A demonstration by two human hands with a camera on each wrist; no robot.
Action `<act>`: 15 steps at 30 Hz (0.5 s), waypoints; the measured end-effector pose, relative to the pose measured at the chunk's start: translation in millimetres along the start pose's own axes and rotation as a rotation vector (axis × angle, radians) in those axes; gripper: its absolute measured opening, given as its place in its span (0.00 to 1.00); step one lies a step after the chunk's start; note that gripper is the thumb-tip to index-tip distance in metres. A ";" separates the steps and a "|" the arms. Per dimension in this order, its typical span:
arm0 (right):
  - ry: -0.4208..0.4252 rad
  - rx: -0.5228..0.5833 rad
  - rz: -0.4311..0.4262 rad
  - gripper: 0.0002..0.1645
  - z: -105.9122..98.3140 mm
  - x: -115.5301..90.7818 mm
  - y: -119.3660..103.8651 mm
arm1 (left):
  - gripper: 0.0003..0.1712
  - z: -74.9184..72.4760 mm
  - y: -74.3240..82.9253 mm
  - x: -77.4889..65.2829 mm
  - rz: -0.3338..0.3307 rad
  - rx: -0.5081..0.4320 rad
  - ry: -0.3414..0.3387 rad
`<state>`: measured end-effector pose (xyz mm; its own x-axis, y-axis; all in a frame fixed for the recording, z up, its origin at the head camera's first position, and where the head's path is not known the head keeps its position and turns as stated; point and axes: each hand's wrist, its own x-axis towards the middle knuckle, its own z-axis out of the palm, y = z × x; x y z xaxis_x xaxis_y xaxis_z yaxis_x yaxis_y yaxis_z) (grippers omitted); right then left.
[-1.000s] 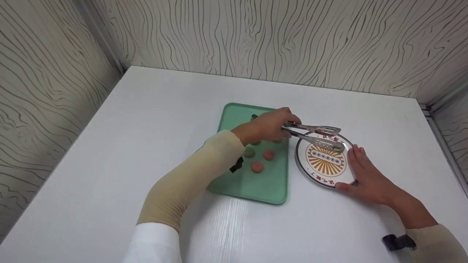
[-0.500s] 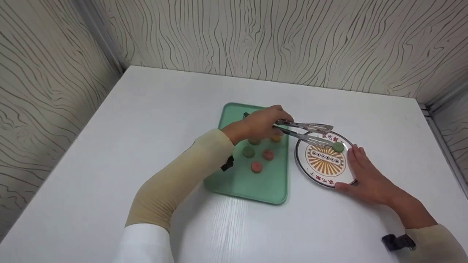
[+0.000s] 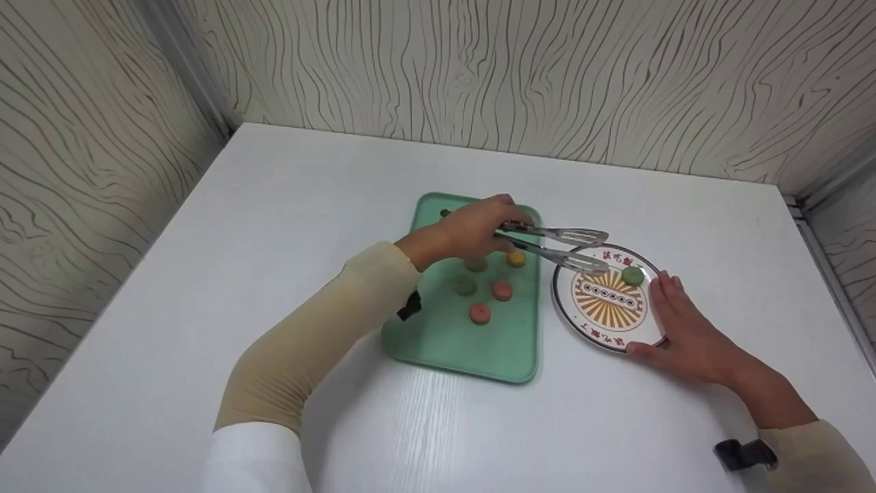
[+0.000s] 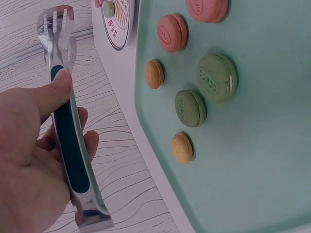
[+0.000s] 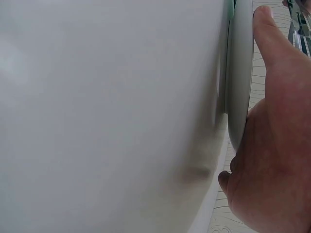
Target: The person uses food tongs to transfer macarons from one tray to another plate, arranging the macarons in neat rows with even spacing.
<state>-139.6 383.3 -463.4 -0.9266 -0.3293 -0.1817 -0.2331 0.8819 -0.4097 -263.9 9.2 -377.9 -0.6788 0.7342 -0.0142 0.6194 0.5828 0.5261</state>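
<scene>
Blocking the head view of one round yellow macaron (image 4: 181, 148) on the green rectangular tray (image 3: 441, 348), the left grip (image 3: 472, 229) holds metal tongs (image 4: 74, 155); the straight-fingered right grip (image 3: 688, 339) touches the round white plate (image 3: 566, 294) bearing one green macaron (image 3: 633, 276).

The tongs (image 4: 71, 136) are silver with dark-teal grips (image 4: 75, 165), the tray (image 3: 465, 349) mint-green, its macarons (image 3: 480, 313) pink, olive and yellow. At the tray's three o'clock, the white plate (image 3: 640, 331) is dark-rimmed, with orange sunburst (image 3: 609, 317) and red lettering (image 3: 606, 337).

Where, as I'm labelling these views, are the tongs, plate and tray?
Tongs (image 4: 68, 131): left wrist view, on the dark handle strip.
Plate (image 3: 611, 313): head view, on the printed sunburst.
Tray (image 3: 472, 352): head view, on bare near surface.
</scene>
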 end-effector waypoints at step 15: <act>0.000 -0.003 0.008 0.72 0.7 -0.1 1.4 | 0.24 -6.9 -14.9 -19.0 -0.006 -0.021 0.014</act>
<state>-139.6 384.3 -464.7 -0.9284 -0.3224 -0.1850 -0.2266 0.8854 -0.4059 -263.0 -15.8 -379.6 -0.6880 0.7257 -0.0058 0.6070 0.5799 0.5434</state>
